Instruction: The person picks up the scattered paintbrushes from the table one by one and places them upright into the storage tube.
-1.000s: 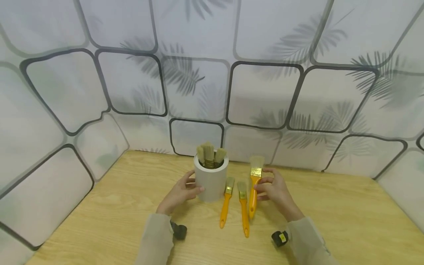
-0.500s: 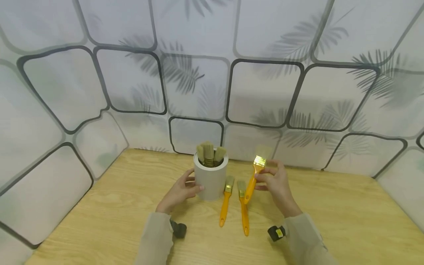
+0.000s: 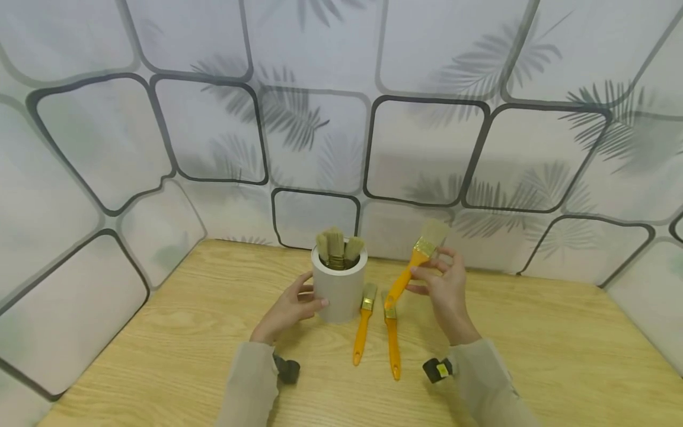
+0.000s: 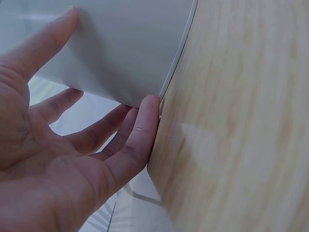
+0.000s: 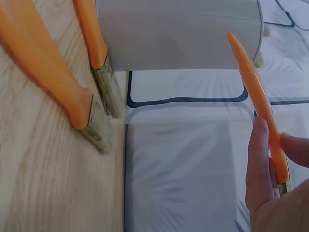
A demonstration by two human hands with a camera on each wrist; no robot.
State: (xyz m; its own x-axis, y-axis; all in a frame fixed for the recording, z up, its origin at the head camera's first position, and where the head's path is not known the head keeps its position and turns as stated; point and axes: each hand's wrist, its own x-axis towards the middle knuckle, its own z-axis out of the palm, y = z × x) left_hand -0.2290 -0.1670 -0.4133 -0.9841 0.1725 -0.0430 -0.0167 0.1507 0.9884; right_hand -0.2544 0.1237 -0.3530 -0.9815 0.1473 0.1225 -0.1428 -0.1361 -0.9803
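My right hand [image 3: 447, 284] pinches a paintbrush [image 3: 413, 263] by the top of its orange handle, just under the brass band, thumb and fingers curled round it. The brush is lifted clear of the bench [image 3: 533, 350], tilted, with the pale bristles up and to the right and the tip of the handle pointing down and left toward the white cup [image 3: 339, 284]. In the right wrist view the handle [image 5: 256, 101] runs out from my fingers [image 5: 258, 159] toward the cup's side.

My left hand [image 3: 290, 308] rests against the left side of the cup, with straight fingers [image 4: 135, 140] and thumb laid along its wall. The cup stands upright on the bench near the back wall and holds 3 brushes [image 3: 336, 246], bristles up.

2 more brushes lie flat on the bench just right of the cup, side by side but apart, bristles toward the wall: one [image 3: 363, 326] next to the cup, the other [image 3: 392, 341] below the lifted brush.
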